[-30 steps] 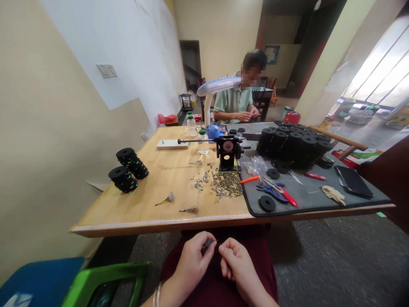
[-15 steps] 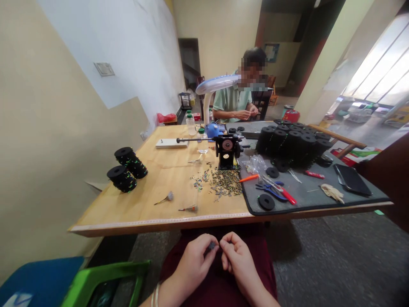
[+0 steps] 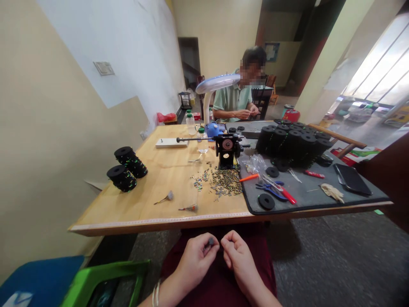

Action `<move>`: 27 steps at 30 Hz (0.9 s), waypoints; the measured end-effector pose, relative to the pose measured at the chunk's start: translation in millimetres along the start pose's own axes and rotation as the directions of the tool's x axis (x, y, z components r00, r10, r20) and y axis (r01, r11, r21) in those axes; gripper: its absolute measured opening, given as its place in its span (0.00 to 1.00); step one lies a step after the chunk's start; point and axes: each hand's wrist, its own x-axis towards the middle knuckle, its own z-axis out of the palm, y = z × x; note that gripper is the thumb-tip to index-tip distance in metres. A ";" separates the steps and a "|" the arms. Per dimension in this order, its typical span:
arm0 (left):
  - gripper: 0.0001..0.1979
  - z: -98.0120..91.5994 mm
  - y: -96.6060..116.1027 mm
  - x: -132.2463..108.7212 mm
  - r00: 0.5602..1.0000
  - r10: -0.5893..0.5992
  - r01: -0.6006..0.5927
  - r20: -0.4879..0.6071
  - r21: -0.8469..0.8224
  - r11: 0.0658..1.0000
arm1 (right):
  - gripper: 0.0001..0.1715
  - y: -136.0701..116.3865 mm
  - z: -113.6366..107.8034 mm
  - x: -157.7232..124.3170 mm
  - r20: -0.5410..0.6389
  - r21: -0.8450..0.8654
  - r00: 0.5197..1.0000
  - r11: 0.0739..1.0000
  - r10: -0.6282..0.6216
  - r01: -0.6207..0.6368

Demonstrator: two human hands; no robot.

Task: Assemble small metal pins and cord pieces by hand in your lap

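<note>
Table (image 3: 128, 204) ahead, left hand (image 3: 197, 254) and right hand (image 3: 237, 249) over the lap, grey bundle (image 3: 210, 241) in the left.
On table: black rolls (image 3: 294, 140), black winder (image 3: 226, 151), loose small parts (image 3: 225, 181). Left fingers closed around the bundle, short of the table's near edge; right fingers pinched together just beside, can't tell if anything's between them. Bundle probably light, maybe soft and prone to splay; stiffness unclear. Gentle hold around its middle looks safest.

Small dark-grey piece (image 3: 211, 241) in left hand (image 3: 197, 258)
</note>
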 end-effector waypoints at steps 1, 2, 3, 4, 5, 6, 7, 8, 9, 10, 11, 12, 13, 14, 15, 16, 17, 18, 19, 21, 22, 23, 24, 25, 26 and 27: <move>0.07 0.0 -0.7 0.0 1.000 -0.006 0.006 0.007 -0.008 1.000 | 0.24 -0.6 0.3 0.0 -0.001 -0.001 1.000 1.000 -0.001 0.001; 0.07 0.0 -1.3 0.2 1.000 -0.014 0.014 0.013 -0.016 1.000 | 0.24 -1.0 0.5 0.0 -0.002 0.002 1.000 1.000 -0.002 0.002; 0.07 -0.2 -1.7 0.5 1.000 -0.025 0.026 0.017 -0.027 0.999 | 0.24 -1.1 0.7 0.1 -0.001 0.007 1.000 1.000 -0.003 0.003; 0.07 -0.5 -1.8 1.0 0.999 -0.037 0.037 0.017 -0.042 0.998 | 0.24 -0.9 0.8 0.2 0.003 0.014 1.000 1.000 -0.001 0.001; 0.07 -1.0 -1.8 1.5 0.999 -0.050 0.050 0.015 -0.062 0.997 | 0.24 -0.5 0.9 0.4 0.009 0.019 1.000 1.000 0.004 -0.004; 0.07 -1.7 -1.5 2.1 0.998 -0.062 0.063 0.009 -0.084 0.994 | 0.24 0.0 0.8 0.7 0.020 0.020 1.000 1.000 0.011 -0.011; 0.07 -2.6 -1.0 2.7 0.997 -0.071 0.071 0.002 -0.108 0.992 | 0.24 0.5 0.7 0.9 0.036 0.016 0.999 1.000 0.018 -0.018; 0.07 -3.7 -0.5 3.3 0.997 -0.077 0.075 -0.007 -0.131 0.989 | 0.23 0.8 0.5 1.0 0.053 0.010 0.998 1.000 0.024 -0.024; 0.08 -4.8 0.2 3.8 0.997 -0.078 0.075 -0.017 -0.151 0.986 | 0.23 0.9 0.2 1.1 0.071 0.002 0.997 1.000 0.030 -0.030; 0.09 -5.8 0.9 4.4 0.997 -0.077 0.071 -0.030 -0.168 0.983 | 0.23 0.7 0.0 1.0 0.092 -0.009 0.995 0.999 0.041 -0.041; 0.09 -6.8 1.5 5.0 0.996 -0.074 0.065 -0.042 -0.185 0.981 | 0.22 0.2 -0.1 0.9 0.114 -0.022 0.992 0.998 0.057 -0.055; 0.10 -7.4 2.2 5.5 0.997 -0.067 0.056 -0.049 -0.201 0.978 | 0.21 -0.5 -0.2 0.7 0.133 -0.040 0.988 0.997 0.076 -0.071; 0.10 -7.7 2.6 5.9 0.997 -0.062 0.049 -0.056 -0.216 0.975 | 0.19 -1.3 -0.3 0.4 0.143 -0.063 0.986 0.995 0.089 -0.081; 0.11 -7.6 2.8 6.3 0.996 -0.060 0.045 -0.060 -0.231 0.972 | 0.18 -1.9 -0.4 0.2 0.146 -0.094 0.985 0.992 0.094 -0.081; 0.11 -7.1 2.7 6.6 0.996 -0.062 0.044 -0.065 -0.248 0.968 | 0.16 -2.3 -0.5 0.1 0.143 -0.129 0.986 0.989 0.088 -0.069; 0.11 -6.3 2.0 6.8 0.995 -0.068 0.047 -0.073 -0.265 0.963 | 0.15 -2.3 -0.6 0.2 0.137 -0.160 0.988 0.986 0.072 -0.050; 0.11 -5.4 0.7 6.9 0.993 -0.079 0.053 -0.082 -0.282 0.958 | 0.13 -1.9 -0.7 0.4 0.131 -0.183 0.990 0.983 0.054 -0.029; 0.12 -4.5 -1.0 7.1 0.991 -0.094 0.062 -0.095 -0.296 0.953 | 0.12 -1.1 -0.8 0.6 0.125 -0.197 0.991 0.980 0.037 -0.012; 0.12 -3.8 -3.3 7.4 0.988 -0.108 0.070 -0.109 -0.308 0.949 | 0.10 0.0 -0.9 0.9 0.120 -0.201 0.992 0.980 0.028 -0.004; 0.13 -4.0 -8.6 8.6 0.981 -0.133 0.081 -0.142 -0.323 0.943 | 0.07 2.7 -1.1 1.3 0.104 -0.189 0.994 0.982 0.030 -0.010; 0.13 -5.1 -11.2 9.4 0.977 -0.145 0.085 -0.159 -0.329 0.940 | 0.06 3.8 -1.3 1.3 0.093 -0.177 0.995 0.984 0.037 -0.020; 0.14 -6.8 -13.6 10.4 0.972 -0.157 0.090 -0.177 -0.337 0.937 | 0.06 4.6 -1.4 1.0 0.083 -0.162 0.996 0.986 0.045 -0.031; 0.15 -9.2 -15.7 11.4 0.966 -0.167 0.092 -0.196 -0.345 0.934 | 0.06 5.0 -1.5 0.6 0.072 -0.142 0.996 0.989 0.052 -0.041; 0.15 -12.0 -17.3 12.2 0.962 -0.175 0.091 -0.211 -0.356 0.930 | 0.07 4.8 -1.5 0.1 0.063 -0.121 0.997 0.992 0.055 -0.047; 0.15 -14.9 -18.6 12.9 0.958 -0.182 0.090 -0.223 -0.371 0.924 | 0.07 4.2 -1.5 -0.6 0.048 -0.101 0.998 0.994 0.049 -0.044; 0.16 -17.7 -19.4 13.2 0.956 -0.189 0.090 -0.225 -0.388 0.917 | 0.08 3.2 -1.5 -1.4 0.031 -0.086 0.999 0.996 0.040 -0.037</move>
